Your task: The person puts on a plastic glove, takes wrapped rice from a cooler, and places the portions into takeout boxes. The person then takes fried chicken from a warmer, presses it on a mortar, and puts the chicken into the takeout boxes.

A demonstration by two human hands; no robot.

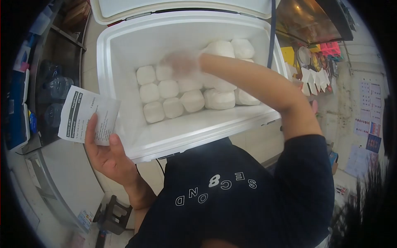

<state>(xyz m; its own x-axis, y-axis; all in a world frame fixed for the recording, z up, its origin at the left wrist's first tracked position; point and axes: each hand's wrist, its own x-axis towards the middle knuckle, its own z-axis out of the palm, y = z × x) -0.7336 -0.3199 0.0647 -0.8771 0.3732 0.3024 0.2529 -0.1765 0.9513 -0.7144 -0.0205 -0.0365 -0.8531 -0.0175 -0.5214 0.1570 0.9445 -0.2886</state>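
Observation:
A printed paper slip [84, 118] is held between the fingers of my left hand [108, 155], left of a large white cooler box [136, 142]. My right hand [182, 64] is inside the box, over the back rows of white rounded packs [168, 89]. Motion and a pale haze blur its fingers, so what they hold, if anything, cannot be made out. The packs stand in rows on the box floor, with larger ones [220, 99] towards the right.
The box lid [186, 5] stands open at the back. Large water bottles [60, 87] are on a rack at the left. A dark plastic stool [115, 215] stands on the floor at lower left. Shelves with colourful goods and a pink basket [330, 49] are at the right.

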